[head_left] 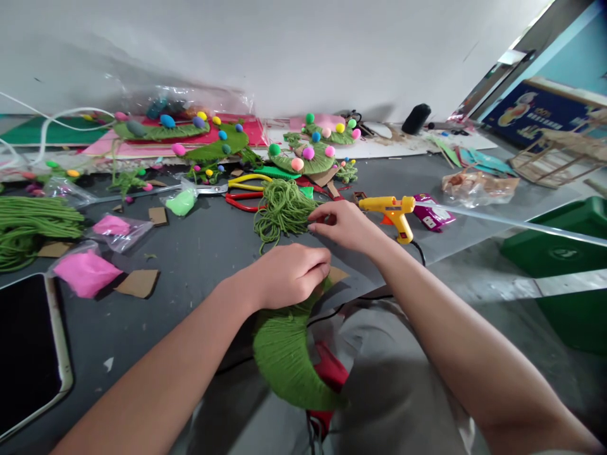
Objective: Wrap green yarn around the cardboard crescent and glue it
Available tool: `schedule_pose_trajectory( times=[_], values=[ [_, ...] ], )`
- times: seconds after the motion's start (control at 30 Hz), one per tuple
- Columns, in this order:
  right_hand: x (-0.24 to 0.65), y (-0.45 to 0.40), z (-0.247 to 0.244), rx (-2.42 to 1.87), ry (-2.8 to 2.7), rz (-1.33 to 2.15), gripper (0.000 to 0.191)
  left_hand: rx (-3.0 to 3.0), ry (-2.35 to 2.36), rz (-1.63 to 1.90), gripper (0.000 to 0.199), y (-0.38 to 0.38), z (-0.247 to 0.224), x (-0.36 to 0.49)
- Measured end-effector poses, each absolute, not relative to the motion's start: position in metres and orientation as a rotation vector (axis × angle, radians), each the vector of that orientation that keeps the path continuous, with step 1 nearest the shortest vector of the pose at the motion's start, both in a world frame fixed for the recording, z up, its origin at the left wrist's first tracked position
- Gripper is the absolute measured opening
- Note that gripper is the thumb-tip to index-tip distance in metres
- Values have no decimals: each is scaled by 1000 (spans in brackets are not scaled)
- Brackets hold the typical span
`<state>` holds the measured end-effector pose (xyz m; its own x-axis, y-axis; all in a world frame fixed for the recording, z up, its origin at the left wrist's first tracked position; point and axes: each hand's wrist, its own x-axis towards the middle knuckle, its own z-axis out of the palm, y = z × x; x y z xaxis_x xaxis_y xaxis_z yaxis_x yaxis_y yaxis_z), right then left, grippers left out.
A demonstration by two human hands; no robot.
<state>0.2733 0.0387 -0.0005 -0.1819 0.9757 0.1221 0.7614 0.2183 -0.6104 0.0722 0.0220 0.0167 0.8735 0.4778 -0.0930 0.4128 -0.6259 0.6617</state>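
Note:
A curved piece wrapped in green yarn [287,357] hangs over the table's front edge above the lap. My left hand [289,275] grips its upper end, fingers closed and pressed together. Bare brown cardboard [337,275] shows beside those fingers. My right hand [342,224] is just above and to the right, fingers bent, with the thumb and fingertips apart and nothing visible between them. Its fingertips are beside a loose heap of green yarn [284,208]. A yellow glue gun [391,212] lies to the right of the right hand.
Scissors [213,189] and red-and-yellow-handled pliers [244,193] lie behind the yarn. A phone or tablet [61,354] is at the left edge, near pink clay [88,272]. Decorated green pieces [308,164] line the back. A green bin [564,237] stands right.

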Motion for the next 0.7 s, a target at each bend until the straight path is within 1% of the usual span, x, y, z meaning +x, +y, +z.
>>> schedule_pose_trajectory(
  times=[0.17,0.47,0.57,0.7],
  values=[
    [270,40,5,-1639,-1946,492,11,2305,627,121,26,23,17,71],
    [264,50,0,-1590,-1897,516,14,2310,631,138,25,26,15,70],
    [260,53,0,-1557,-1911,502,11,2333,619,218,25,29,15,70],
    [262,50,5,-1468,-1881,540,11,2415,670,434,28,36,13,68]
  ],
)
